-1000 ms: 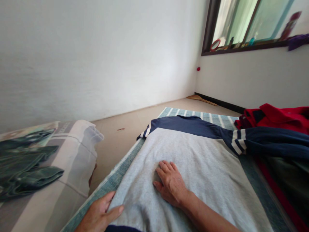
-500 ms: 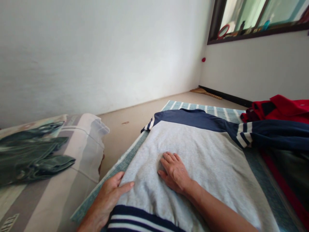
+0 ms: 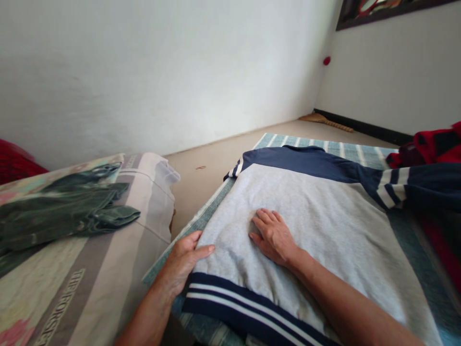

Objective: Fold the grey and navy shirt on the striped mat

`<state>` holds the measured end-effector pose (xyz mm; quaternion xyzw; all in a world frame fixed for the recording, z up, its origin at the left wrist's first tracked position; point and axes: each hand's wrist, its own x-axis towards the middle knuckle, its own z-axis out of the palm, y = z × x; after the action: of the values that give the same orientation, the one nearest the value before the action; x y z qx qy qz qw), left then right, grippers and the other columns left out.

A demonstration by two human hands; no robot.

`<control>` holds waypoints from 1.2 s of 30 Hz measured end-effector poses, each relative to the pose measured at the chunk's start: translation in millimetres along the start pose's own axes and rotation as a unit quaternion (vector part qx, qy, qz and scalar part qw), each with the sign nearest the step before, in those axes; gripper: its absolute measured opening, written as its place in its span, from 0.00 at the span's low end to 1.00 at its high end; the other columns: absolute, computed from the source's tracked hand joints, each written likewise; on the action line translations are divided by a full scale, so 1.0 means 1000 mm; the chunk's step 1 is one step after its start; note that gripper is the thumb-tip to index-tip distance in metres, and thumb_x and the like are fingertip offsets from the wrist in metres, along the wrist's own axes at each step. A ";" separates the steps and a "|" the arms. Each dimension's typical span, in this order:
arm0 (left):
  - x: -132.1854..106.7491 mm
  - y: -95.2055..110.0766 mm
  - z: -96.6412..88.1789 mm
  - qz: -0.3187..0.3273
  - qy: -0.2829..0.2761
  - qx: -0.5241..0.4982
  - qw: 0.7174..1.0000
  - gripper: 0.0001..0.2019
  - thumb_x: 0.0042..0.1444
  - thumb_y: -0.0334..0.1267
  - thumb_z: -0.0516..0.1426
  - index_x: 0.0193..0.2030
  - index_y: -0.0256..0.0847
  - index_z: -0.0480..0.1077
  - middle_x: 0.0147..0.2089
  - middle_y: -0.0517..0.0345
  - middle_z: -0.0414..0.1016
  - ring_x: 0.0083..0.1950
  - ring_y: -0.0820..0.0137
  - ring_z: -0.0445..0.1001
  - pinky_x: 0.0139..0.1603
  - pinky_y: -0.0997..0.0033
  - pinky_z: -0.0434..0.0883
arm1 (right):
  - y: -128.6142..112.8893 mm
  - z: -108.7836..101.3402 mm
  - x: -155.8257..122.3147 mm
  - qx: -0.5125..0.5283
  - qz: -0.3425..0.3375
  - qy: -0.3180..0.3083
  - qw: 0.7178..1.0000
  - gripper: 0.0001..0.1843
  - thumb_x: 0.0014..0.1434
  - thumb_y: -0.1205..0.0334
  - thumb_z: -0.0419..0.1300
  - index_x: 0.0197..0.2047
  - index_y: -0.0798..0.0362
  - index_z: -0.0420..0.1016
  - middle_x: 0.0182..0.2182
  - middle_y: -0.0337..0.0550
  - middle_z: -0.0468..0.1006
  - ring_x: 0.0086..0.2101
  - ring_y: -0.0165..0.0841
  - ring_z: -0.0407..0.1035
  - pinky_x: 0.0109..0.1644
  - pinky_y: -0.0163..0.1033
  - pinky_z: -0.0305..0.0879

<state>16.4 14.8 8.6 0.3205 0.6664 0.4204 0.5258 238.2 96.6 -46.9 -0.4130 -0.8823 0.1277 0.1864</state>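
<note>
Your view has tipped down and the striped band of the shirt has come up into sight, while the window has slid almost out of the top right corner. Your right hand (image 3: 275, 238) lies flat on the middle of the grey-and-navy sweatshirt (image 3: 324, 230), its grip spread and pressing down, pinching nothing. Your left hand (image 3: 183, 262) cups the shirt's near left edge, fingers (image 3: 203, 250) apart and touching the cloth, with no fold pinched between them.

The shirt lies spread on a striped mat (image 3: 324, 144), its navy collar end pointing away from you. Along the near edge runs a navy-and-white striped band (image 3: 248, 307), probably a hem, though the angle makes it hard to be sure. A navy sleeve (image 3: 432, 185) reaches off to the right, just beside a red garment (image 3: 435, 144).

To your left, a dark green garment (image 3: 65, 206) rests on a folded pale bedroll (image 3: 144, 202), with a red cloth (image 3: 14, 163) beyond it. Bare floor (image 3: 216, 149) separates the bedroll from the far end of the mat.
</note>
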 end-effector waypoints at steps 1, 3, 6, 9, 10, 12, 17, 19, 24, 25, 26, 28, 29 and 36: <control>-0.001 0.000 0.000 0.001 -0.002 0.000 1.000 0.24 0.37 0.38 0.69 0.43 0.35 0.71 0.34 0.53 0.81 0.32 0.62 0.79 0.34 0.67 0.75 | 0.000 0.000 0.000 -0.002 0.000 0.000 1.000 0.16 0.63 0.59 0.56 0.52 0.56 0.72 0.60 0.54 0.67 0.61 0.46 0.57 0.65 0.54 0.52; -0.003 0.000 0.000 -0.003 -0.004 0.004 1.000 0.26 0.38 0.40 0.69 0.45 0.35 0.70 0.36 0.53 0.81 0.33 0.61 0.80 0.36 0.66 0.75 | 0.001 0.000 -0.001 -0.006 0.001 0.000 1.000 0.17 0.63 0.58 0.56 0.53 0.56 0.72 0.60 0.54 0.67 0.61 0.47 0.58 0.64 0.54 0.52; -0.010 0.002 0.000 -0.011 -0.011 0.040 0.999 0.31 0.40 0.43 0.69 0.52 0.36 0.67 0.41 0.51 0.81 0.37 0.59 0.80 0.37 0.65 0.75 | 0.002 0.001 -0.001 -0.010 0.001 -0.001 1.000 0.17 0.63 0.59 0.57 0.53 0.57 0.72 0.60 0.55 0.67 0.61 0.47 0.57 0.64 0.55 0.52; -0.015 0.002 -0.003 0.001 -0.024 0.105 0.994 0.36 0.41 0.45 0.69 0.56 0.37 0.65 0.48 0.48 0.79 0.43 0.56 0.80 0.39 0.64 0.75 | 0.003 0.002 -0.001 -0.010 -0.004 0.003 1.000 0.16 0.63 0.59 0.57 0.52 0.56 0.72 0.59 0.54 0.68 0.61 0.47 0.58 0.64 0.54 0.53; -0.017 0.001 -0.004 0.010 -0.033 0.119 0.992 0.36 0.41 0.45 0.70 0.57 0.37 0.65 0.50 0.48 0.78 0.45 0.55 0.79 0.40 0.64 0.75 | 0.004 0.003 -0.002 -0.011 -0.005 0.006 1.000 0.16 0.63 0.59 0.57 0.52 0.56 0.72 0.59 0.54 0.68 0.61 0.47 0.58 0.64 0.54 0.53; -0.018 -0.003 -0.005 0.023 -0.052 0.116 0.992 0.36 0.41 0.44 0.70 0.57 0.37 0.65 0.51 0.48 0.78 0.49 0.53 0.78 0.43 0.62 0.75 | 0.004 0.004 -0.002 -0.014 -0.008 0.011 1.000 0.16 0.63 0.59 0.57 0.52 0.56 0.72 0.59 0.54 0.68 0.60 0.47 0.59 0.63 0.54 0.53; -0.018 -0.011 -0.007 0.032 -0.060 0.039 0.997 0.35 0.42 0.42 0.69 0.58 0.36 0.65 0.50 0.49 0.78 0.52 0.50 0.76 0.47 0.61 0.74 | 0.005 0.004 -0.003 -0.022 -0.009 0.010 1.000 0.17 0.63 0.59 0.56 0.53 0.57 0.72 0.59 0.55 0.68 0.60 0.47 0.59 0.63 0.54 0.54; -0.018 -0.012 -0.008 0.029 -0.062 0.021 0.997 0.34 0.42 0.41 0.69 0.57 0.36 0.66 0.50 0.49 0.78 0.51 0.51 0.76 0.47 0.61 0.73 | 0.005 0.004 -0.004 -0.024 -0.011 0.011 1.000 0.17 0.64 0.58 0.55 0.53 0.57 0.72 0.60 0.55 0.68 0.60 0.48 0.59 0.63 0.54 0.54; -0.017 -0.016 -0.012 0.014 -0.088 -0.029 0.996 0.33 0.42 0.38 0.69 0.56 0.36 0.67 0.51 0.48 0.78 0.52 0.52 0.76 0.49 0.62 0.73 | 0.006 0.005 -0.004 -0.026 -0.012 0.015 0.999 0.17 0.64 0.59 0.55 0.53 0.57 0.72 0.60 0.55 0.68 0.61 0.47 0.59 0.63 0.55 0.54; -0.017 -0.017 -0.012 0.012 -0.091 -0.038 0.995 0.33 0.42 0.38 0.69 0.56 0.36 0.67 0.52 0.48 0.78 0.52 0.52 0.76 0.49 0.62 0.73 | 0.006 0.005 -0.004 -0.026 -0.012 0.014 0.999 0.17 0.63 0.59 0.56 0.53 0.57 0.72 0.60 0.55 0.68 0.61 0.47 0.59 0.63 0.55 0.54; -0.016 -0.018 -0.013 0.011 -0.093 -0.045 0.995 0.33 0.42 0.38 0.70 0.56 0.36 0.68 0.52 0.48 0.78 0.52 0.52 0.76 0.50 0.62 0.73 | 0.006 0.005 -0.004 -0.027 -0.011 0.013 0.999 0.17 0.63 0.59 0.56 0.53 0.56 0.72 0.60 0.55 0.68 0.61 0.47 0.59 0.63 0.55 0.54; -0.016 -0.019 -0.013 0.009 -0.097 -0.057 0.994 0.33 0.43 0.37 0.70 0.57 0.36 0.68 0.52 0.48 0.78 0.52 0.53 0.76 0.51 0.62 0.73 | 0.006 0.005 -0.004 -0.027 -0.011 0.014 0.999 0.17 0.63 0.59 0.56 0.53 0.56 0.72 0.59 0.55 0.68 0.60 0.47 0.59 0.63 0.55 0.55; -0.015 -0.020 -0.014 0.008 -0.101 -0.063 0.993 0.33 0.42 0.37 0.70 0.57 0.36 0.68 0.52 0.48 0.78 0.52 0.53 0.76 0.52 0.61 0.73 | 0.006 0.005 -0.004 -0.027 -0.013 0.015 0.999 0.17 0.63 0.59 0.56 0.52 0.56 0.72 0.59 0.56 0.68 0.60 0.47 0.60 0.63 0.55 0.55; -0.013 -0.022 -0.017 0.004 -0.125 -0.091 0.988 0.34 0.43 0.35 0.70 0.59 0.36 0.67 0.55 0.46 0.76 0.55 0.52 0.74 0.55 0.60 0.71 | 0.006 0.003 -0.005 -0.027 -0.020 0.024 0.999 0.16 0.63 0.58 0.56 0.52 0.57 0.73 0.59 0.57 0.69 0.60 0.47 0.60 0.62 0.54 0.56</control>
<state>3.7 -10.2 -4.3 0.3239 0.5529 0.4381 0.6305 243.8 96.5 -52.9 -0.4029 -0.8887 0.0901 0.1994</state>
